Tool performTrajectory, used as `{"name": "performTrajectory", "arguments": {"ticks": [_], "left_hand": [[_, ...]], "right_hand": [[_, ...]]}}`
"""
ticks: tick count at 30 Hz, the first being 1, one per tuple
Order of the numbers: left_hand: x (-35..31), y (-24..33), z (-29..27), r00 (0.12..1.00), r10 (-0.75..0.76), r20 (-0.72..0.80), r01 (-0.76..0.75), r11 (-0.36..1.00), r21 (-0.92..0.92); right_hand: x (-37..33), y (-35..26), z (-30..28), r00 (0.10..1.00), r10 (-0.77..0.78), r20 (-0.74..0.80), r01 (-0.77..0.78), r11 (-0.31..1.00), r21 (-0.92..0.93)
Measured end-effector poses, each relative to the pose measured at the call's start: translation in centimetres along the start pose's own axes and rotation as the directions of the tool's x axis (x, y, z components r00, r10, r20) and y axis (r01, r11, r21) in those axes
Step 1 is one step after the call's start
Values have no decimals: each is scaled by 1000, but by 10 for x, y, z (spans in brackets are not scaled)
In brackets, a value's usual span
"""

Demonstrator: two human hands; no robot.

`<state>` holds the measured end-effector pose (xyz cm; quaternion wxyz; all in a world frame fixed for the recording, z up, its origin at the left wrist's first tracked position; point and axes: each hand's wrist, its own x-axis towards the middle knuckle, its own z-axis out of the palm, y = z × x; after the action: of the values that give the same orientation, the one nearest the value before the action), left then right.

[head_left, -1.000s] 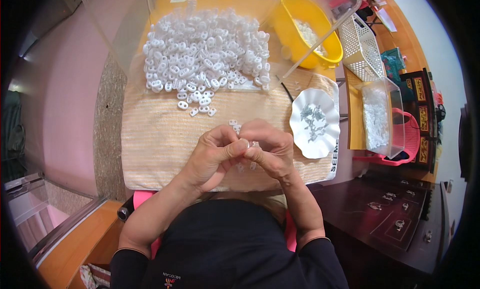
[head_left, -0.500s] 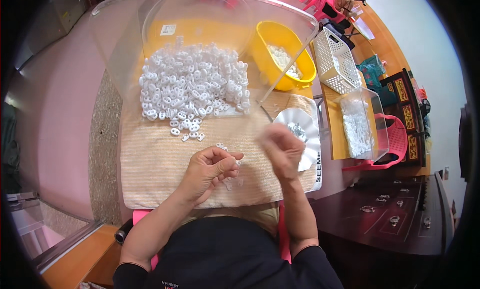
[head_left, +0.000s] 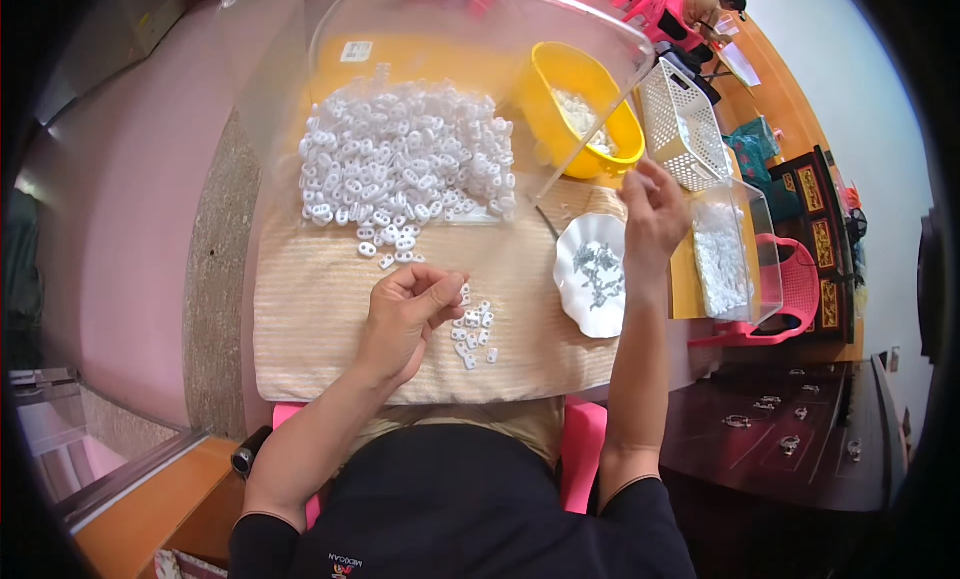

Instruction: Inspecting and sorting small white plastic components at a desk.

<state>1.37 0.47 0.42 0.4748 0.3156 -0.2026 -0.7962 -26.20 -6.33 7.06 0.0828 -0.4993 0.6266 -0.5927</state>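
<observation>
White two-holed pieces point(head_left: 400, 159) heap at upper centre of the frame; a small cluster point(head_left: 472, 334) lies beside the left hand point(head_left: 410, 309), probably for easy reach. That hand's grip pinches thumb to fingers, contents unclear. Forearm outstretched, the right hand point(head_left: 658, 214) half-curls near the yellow tub point(head_left: 622, 159); whether it grasps anything, I cannot tell.

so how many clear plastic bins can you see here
2: a large clear bin around the heap of white two-holed pieces, and a smaller clear bin at the right, by the pink chair. Others may be hidden in the background.
</observation>
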Motion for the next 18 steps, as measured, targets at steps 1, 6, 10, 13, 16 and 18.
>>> {"name": "performTrajectory", "arguments": {"ticks": [1, 6, 10, 13, 16, 18], "left_hand": [[-1, 1, -1, 999, 21, -27, -20, 1000, 3], [0, 0, 2, 999, 19, -41, -19, 1000, 2], [0, -1, 2, 999, 28, -36, -28, 1000, 5], [-1, 0, 2, 999, 28, -37, -28, 999, 18], [-3, 0, 2, 999, 26, -31, -25, 999, 37], [-3, 0, 2, 999, 27, -25, -26, 999, 44]], "right_hand": [[-19, -11, 5, 999, -4, 45, 4, 1000, 6], [-75, -25, 38, 867, -177, 465, 184, 982, 30], [-85, -19, 63, 766, -129, 630, 352, 904, -243], [-82, -12, 74, 723, -123, 680, 435, 846, -309], [-81, -19, 84, 695, -7, 719, 449, 785, -427], [-82, -20, 87, 676, 79, 733, 440, 754, -487]]}}
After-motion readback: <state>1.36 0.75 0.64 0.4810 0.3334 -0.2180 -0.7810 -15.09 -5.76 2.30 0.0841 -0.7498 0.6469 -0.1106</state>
